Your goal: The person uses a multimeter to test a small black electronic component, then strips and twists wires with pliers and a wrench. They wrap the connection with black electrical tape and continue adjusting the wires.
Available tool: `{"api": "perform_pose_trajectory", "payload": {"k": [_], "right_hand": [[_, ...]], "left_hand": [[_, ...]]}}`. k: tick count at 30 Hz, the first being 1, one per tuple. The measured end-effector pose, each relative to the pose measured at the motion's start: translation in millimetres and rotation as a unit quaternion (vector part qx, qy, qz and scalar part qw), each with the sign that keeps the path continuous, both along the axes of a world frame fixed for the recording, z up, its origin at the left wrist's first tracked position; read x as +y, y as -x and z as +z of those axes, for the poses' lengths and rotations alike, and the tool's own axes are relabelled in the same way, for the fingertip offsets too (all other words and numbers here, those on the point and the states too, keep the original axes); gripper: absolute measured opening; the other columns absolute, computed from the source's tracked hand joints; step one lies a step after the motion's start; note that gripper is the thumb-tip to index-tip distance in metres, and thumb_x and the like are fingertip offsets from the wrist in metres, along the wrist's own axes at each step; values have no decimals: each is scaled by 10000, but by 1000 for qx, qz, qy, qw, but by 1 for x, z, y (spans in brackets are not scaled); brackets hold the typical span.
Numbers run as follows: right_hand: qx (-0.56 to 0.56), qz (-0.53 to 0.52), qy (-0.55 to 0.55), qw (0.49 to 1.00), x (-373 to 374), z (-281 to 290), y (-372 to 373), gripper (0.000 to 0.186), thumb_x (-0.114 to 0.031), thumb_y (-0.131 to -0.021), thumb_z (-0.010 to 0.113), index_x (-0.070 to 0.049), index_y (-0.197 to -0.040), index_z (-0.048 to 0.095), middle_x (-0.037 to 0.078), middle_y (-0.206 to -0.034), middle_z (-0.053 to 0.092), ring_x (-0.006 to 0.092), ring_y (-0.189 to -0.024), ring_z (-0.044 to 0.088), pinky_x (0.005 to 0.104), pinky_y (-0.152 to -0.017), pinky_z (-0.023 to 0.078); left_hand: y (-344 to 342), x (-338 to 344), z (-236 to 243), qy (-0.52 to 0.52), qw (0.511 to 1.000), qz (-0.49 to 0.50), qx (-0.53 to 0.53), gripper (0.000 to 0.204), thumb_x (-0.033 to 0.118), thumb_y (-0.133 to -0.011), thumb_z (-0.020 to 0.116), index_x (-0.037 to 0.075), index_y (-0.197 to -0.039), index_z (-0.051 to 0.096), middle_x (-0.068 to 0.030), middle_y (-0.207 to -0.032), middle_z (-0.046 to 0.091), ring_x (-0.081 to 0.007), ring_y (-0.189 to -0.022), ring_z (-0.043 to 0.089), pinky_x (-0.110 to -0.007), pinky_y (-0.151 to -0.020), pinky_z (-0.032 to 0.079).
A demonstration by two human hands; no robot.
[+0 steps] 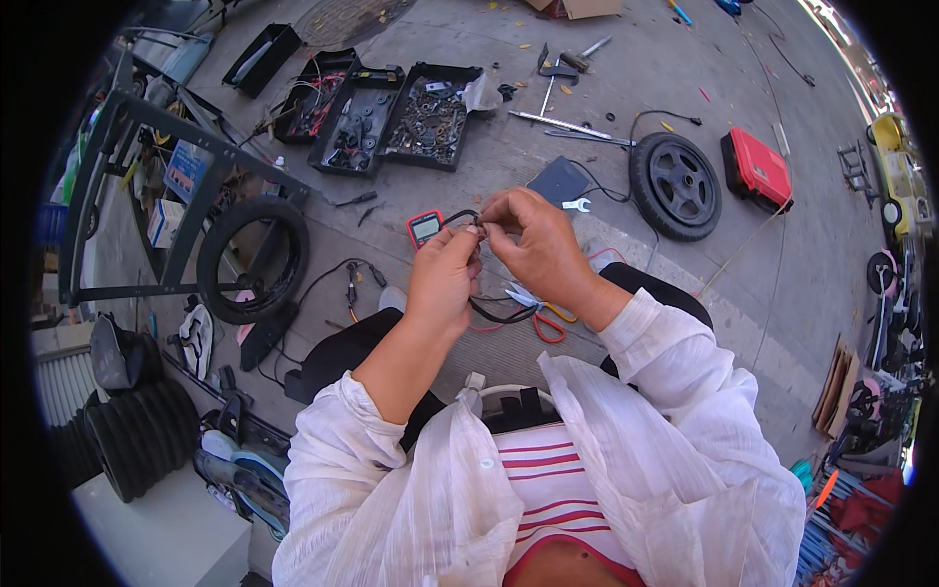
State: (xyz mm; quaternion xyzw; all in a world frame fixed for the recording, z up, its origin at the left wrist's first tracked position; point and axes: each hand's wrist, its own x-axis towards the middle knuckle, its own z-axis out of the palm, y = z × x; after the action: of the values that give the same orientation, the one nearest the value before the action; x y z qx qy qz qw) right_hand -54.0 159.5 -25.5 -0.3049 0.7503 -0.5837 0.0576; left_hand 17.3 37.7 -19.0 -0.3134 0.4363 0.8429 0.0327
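Along the far left, one dark metal frame (203, 186), standing on the ground; below it, one ribbed black stack of rings (142, 440), their number hard to count; beside the frame, one loose black tyre (298, 256); beyond these, one long black tray (282, 67); next to it, three open black cases (421, 160) set close together, the third crowded with small metal parts too many to count; near the middle, one red-edged meter (425, 228) with a pale screen, just beside the hands; left hand (447, 269), one, fingers closed on one dark cable (458, 214); the cable itself, held up between both hands, in front of the person's knees; scissors (523, 295), one pair, lying below the hands, with one orange and one red handle loop; right hand (536, 240), one, thumb and forefinger pinched on the same cable, the exact piece between the tips too small to make out; just beyond it, one dark flat pad (556, 180) and one open-ended wrench (579, 205); farther right, one black wheel (677, 186), lying flat; one red case (758, 171); brown cardboard (833, 391), several pieces, count uncertain; at the right edge, one yellow toy car (892, 161).
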Motion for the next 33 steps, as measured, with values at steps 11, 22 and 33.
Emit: {"api": "perform_pose_trajectory", "payload": {"k": [11,22,33], "right_hand": [[95,26,-66,993,5,14,-2,274,-14,-779,621,-43,-1051,595,146,-994,563,338,-846,600,389,-723,499],[-263,70,-31,962,13,15,14,112,-99,-835,646,3,-878,622,44,-755,580,153,-669,562,274,-602,467],[-135,47,-16,990,20,15,20,117,-64,-839,657,25,-909,629,47,-813,628,91,-709,579,245,-624,478]], "left_hand": [[3,-6,-9,-17,999,13,36,72,156,-923,554,88,-907,535,38,-671,477,-49,-561,424,-214,-465,313],[3,0,-9,45,996,-2,71,88,129,-914,577,64,-873,534,26,-684,493,-58,-551,437,-214,-489,346],[-1,4,-12,116,990,-46,73,87,122,-925,576,58,-901,522,27,-694,500,-50,-543,454,-204,-494,363]]}}
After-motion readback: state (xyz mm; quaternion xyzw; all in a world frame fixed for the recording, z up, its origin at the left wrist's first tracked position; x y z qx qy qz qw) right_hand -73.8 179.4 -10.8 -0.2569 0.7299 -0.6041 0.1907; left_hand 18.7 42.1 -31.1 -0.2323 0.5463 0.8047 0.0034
